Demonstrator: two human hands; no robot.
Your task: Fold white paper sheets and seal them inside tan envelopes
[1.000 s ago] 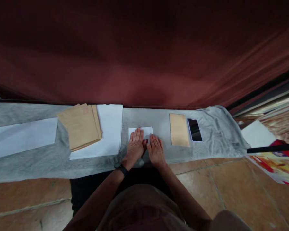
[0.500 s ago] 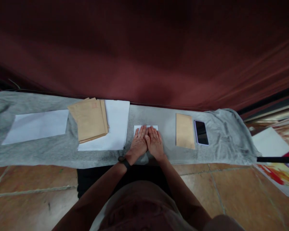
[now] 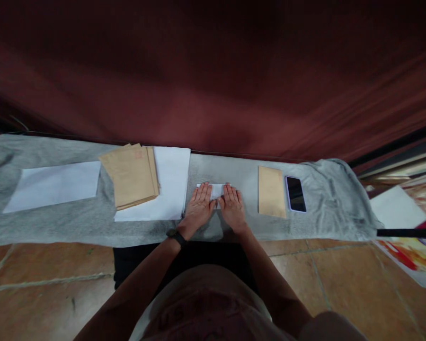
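A small white piece of paper, seemingly folded (image 3: 217,191), lies on the grey cloth in front of me. My left hand (image 3: 199,204) rests flat over its left part, fingers stretched out and pointing away from me. Over the right part lies my right hand (image 3: 233,206), also flat with straight fingers. The thumbs come close together near the paper's lower middle. Both hands cover the paper's sides, so only its middle shows. A dark watch (image 3: 176,237) is on my left wrist.
Left of my hands, brown envelopes (image 3: 133,177) lie on a stack of white paper (image 3: 173,182). Farther left is a white sheet (image 3: 57,186). To the right are a brown envelope (image 3: 270,192) and a phone (image 3: 296,194). A dark red curtain (image 3: 213,109) hangs behind the cloth-covered surface (image 3: 241,166).
My hands have slid apart sideways, left hand to the left and right hand slightly to the right. The paper's middle now shows between them.
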